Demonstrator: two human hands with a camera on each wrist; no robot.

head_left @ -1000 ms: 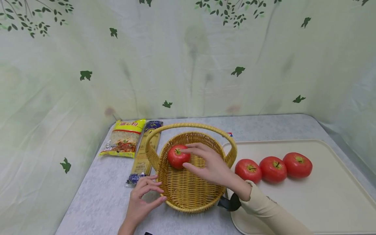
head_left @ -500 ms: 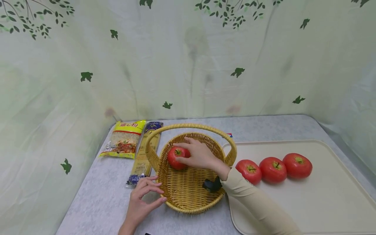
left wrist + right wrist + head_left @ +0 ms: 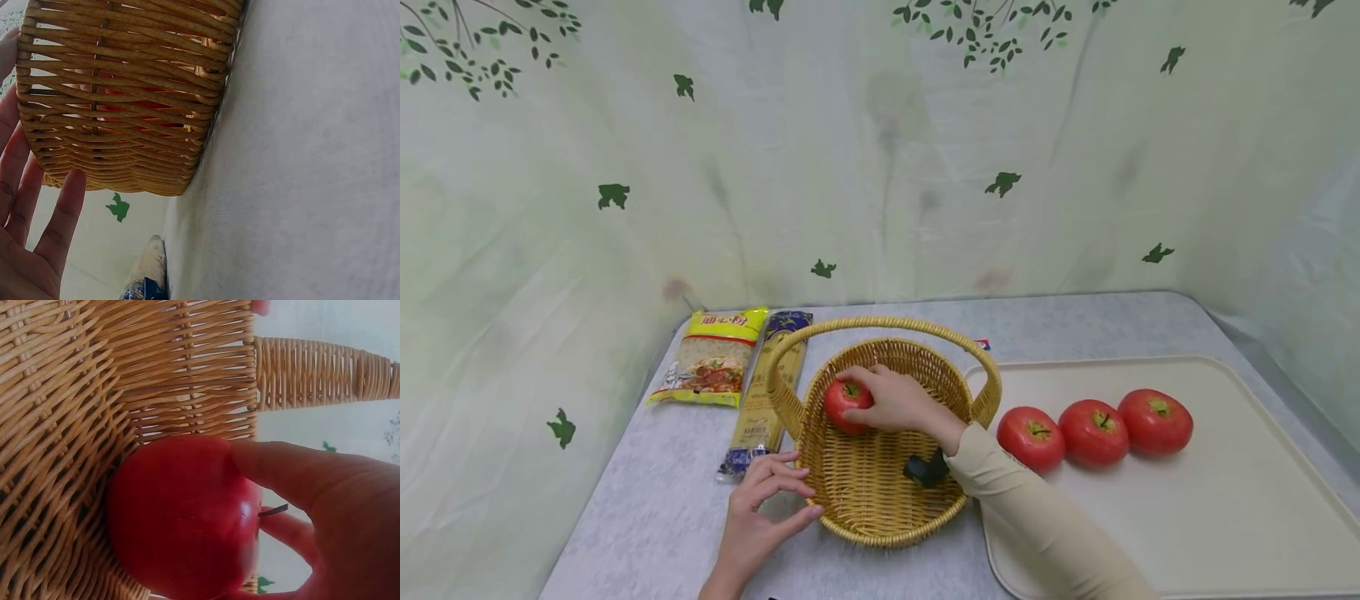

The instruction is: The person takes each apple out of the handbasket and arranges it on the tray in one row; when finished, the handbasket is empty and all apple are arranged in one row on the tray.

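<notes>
A red apple (image 3: 847,406) sits inside the round wicker basket (image 3: 887,537), against its left wall. My right hand (image 3: 891,400) reaches in under the tall handle and holds that apple, thumb on the near side and fingers over the far side. The right wrist view shows the thumb pressed on the apple (image 3: 181,519) close to its dark stem, with woven wall behind. Outside the basket at the front left is my left hand (image 3: 762,508), its fingertips and thumb at the rim. In the left wrist view its fingers (image 3: 62,219) extend loosely along the basket's outer side.
Three more red apples (image 3: 1093,433) lie in a row on a cream tray (image 3: 1225,517) to the right. Left of the basket are a yellow pasta bag (image 3: 711,358) and a long spaghetti packet (image 3: 765,392). A dark strap piece (image 3: 927,469) hangs below the right wrist.
My right hand has moved left and closed its thumb and fingers around the apple in the basket. The left hand keeps its place at the rim.
</notes>
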